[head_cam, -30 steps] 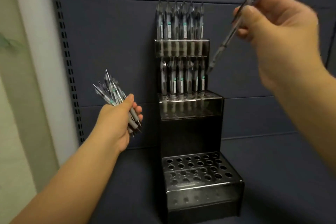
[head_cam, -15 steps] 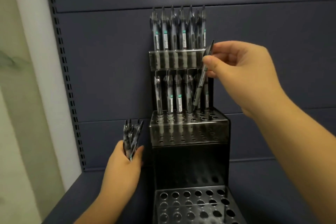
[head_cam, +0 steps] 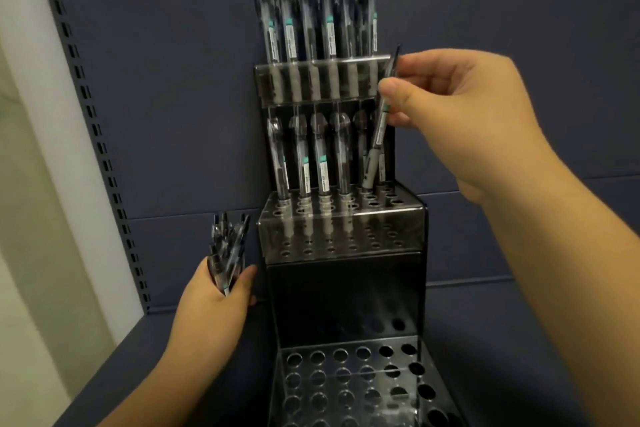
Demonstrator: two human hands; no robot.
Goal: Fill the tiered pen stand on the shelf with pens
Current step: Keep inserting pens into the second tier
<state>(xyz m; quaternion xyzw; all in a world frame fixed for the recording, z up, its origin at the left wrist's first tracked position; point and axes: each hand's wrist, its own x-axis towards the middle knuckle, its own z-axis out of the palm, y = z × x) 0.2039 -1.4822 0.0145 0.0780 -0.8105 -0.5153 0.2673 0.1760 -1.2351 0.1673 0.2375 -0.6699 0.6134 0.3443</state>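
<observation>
Right hand [head_cam: 460,111] pinches pen [head_cam: 379,128] above middle tier [head_cam: 341,218].

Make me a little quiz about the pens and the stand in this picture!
1. True or false: the bottom tier of the pen stand holds pens.
2. Which hand pinches the single pen?
A. left hand
B. right hand
3. Fill in: the left hand holds a ____ of pens.

Key
1. False, its holes look empty.
2. B, the right hand, lowering the tip toward the middle tier.
3. Bundle.
</observation>
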